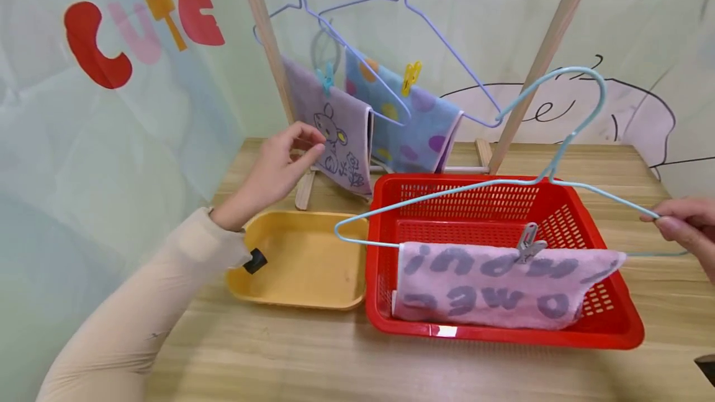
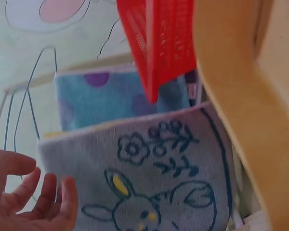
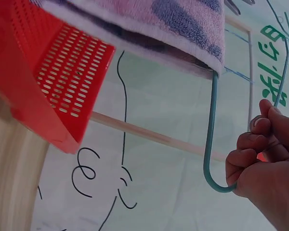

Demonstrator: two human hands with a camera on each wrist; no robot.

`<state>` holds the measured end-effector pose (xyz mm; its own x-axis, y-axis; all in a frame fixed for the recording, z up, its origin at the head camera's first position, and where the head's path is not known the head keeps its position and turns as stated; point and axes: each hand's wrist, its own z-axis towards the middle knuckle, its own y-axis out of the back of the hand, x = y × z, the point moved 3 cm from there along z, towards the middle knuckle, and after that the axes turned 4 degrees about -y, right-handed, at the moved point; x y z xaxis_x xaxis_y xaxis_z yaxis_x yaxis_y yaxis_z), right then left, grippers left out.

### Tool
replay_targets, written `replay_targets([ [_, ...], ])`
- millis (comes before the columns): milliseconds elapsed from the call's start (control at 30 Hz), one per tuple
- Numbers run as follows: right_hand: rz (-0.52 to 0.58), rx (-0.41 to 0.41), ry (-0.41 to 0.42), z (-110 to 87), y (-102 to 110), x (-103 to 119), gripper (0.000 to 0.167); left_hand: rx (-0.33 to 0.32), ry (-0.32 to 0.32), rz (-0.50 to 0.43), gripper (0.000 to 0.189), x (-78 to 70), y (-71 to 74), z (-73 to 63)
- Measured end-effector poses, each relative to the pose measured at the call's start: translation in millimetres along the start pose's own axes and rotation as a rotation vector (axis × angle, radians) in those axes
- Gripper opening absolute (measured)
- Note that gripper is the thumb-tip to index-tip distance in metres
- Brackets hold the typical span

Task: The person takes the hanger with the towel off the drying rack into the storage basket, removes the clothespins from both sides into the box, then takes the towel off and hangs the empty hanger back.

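Pinched at its right end by my right hand [image 1: 689,225], a light blue hanger [image 1: 469,188] hangs over the red basket. A pink towel [image 1: 486,284] with grey lettering is folded over its lower bar, and a grey clothespin [image 1: 527,245] clips it there. My left hand [image 1: 285,157] is held in the air with loosely bent fingers and nothing in them. Beside it hangs a lilac towel [image 1: 341,135] with a mouse drawing and a blue clothespin [image 1: 326,77]. A blue spotted towel [image 1: 416,123] with a yellow clothespin [image 1: 411,77] hangs behind.
The red basket [image 1: 385,321] stands on the wooden table under the pink towel. Left of it is a yellow tray [image 1: 296,304]. Behind, a wooden rack [image 1: 544,61] carries two purple hangers [image 1: 447,42]. A wall with coloured letters [image 1: 100,45] rises at left.
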<state>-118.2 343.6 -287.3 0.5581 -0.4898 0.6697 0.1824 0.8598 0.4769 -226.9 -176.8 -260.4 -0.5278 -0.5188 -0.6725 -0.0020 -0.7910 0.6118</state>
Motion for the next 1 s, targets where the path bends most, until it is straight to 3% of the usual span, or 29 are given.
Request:
replay_targets([
  [100,0.004,0.037,-0.029,-7.1,-4,-2,0.036,0.092,-0.033,-0.001,0.016,-6.2,-16.4,-12.3],
  [267,0.096,0.109,-0.130,-12.4,-13,-5,0.032,0.258,-0.019,-0.001,0.023,-12.2,-42.8,-29.1],
  [333,0.050,0.125,-0.180,-14.4,-17,-7,0.028,0.313,0.011,-0.019,0.029,-11.7,-51.5,-34.0],
  [467,-0.110,0.170,-0.248,-18.3,-21,-11,0.023,0.398,0.124,-0.160,0.038,-4.7,-65.9,-42.2],
  [567,-0.142,0.218,-0.257,-18.8,-25,-16,0.019,0.444,0.219,-0.274,0.043,0.2,-73.7,-48.7],
  [633,-0.145,0.244,-0.266,-18.7,-27,-20,0.017,0.468,0.247,-0.293,0.045,1.8,-77.0,-52.4],
  [833,-0.168,0.299,-0.246,-19.6,-33,-25,0.017,0.531,0.181,-0.216,0.047,3.9,-83.4,-57.6],
  [1000,-0.163,0.332,-0.193,-19.8,-38,-24,0.022,0.537,0.169,-0.251,0.050,2.8,-85.4,-57.0],
])
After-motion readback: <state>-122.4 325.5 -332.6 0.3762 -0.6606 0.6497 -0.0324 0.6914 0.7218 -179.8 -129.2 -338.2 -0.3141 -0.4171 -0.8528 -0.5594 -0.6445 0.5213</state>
